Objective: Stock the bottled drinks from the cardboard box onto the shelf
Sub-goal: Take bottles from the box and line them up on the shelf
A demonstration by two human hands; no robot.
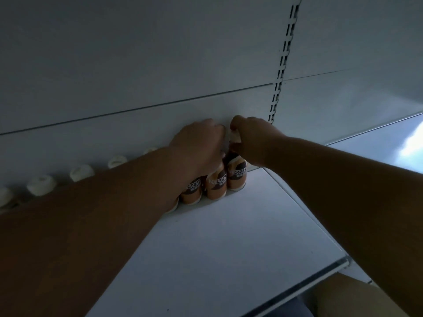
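Observation:
Several brown-and-tan coffee drink bottles with cream caps stand in a row along the back of a white shelf (219, 236). My left hand (199, 145) is closed over the tops of two bottles (215, 185) at the row's right end. My right hand (249, 138) grips the cap and neck of the rightmost bottle (237, 177), which stands on the shelf against the back panel. More bottles (81, 172) run to the left, partly hidden by my left forearm. The cardboard box is out of view.
A slotted upright (278, 83) splits the white back panel just right of the hands. The neighbouring shelf (375, 143) lies to the right. The shelf's front rail (320, 283) runs along the lower right, with a knee below it.

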